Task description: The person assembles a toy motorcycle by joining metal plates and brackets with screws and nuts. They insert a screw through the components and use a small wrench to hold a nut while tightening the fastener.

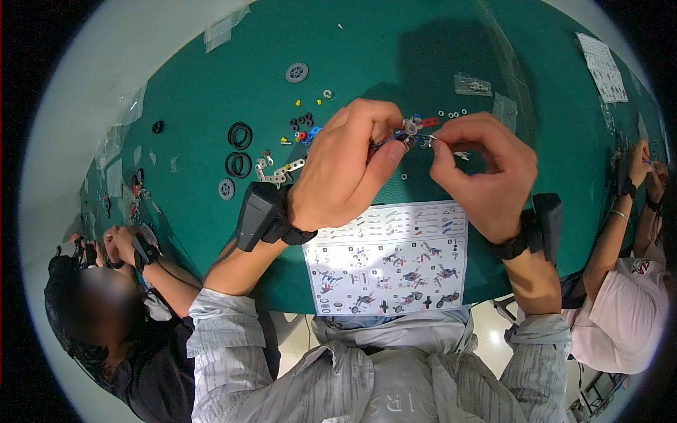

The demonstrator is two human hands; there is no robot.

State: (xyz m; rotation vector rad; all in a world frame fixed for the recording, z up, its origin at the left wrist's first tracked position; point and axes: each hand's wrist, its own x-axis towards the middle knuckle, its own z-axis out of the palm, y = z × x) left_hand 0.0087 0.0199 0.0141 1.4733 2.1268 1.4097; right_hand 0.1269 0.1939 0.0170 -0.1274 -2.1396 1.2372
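My left hand (349, 162) is closed around a small model assembly (412, 127) with red, blue and grey parts, held above the table. Its thumb and index finger grip it, and the palm hides part of it. My right hand (490, 166) pinches a small silver part (431, 140) against the assembly's right side; its exact kind is too small to tell. Below both hands lies a printed instruction sheet (388, 257) with step pictures. Left of my left hand are white perforated metal strips (282, 171) and a blue part (311, 135).
On the green table (352, 49) lie black tyres (240, 135), a grey wheel (297, 72), small washers (453, 114) and a plastic bag of screws (473, 86). One person (134, 338) sits at left, another (620, 310) at right, both with hands over the table.
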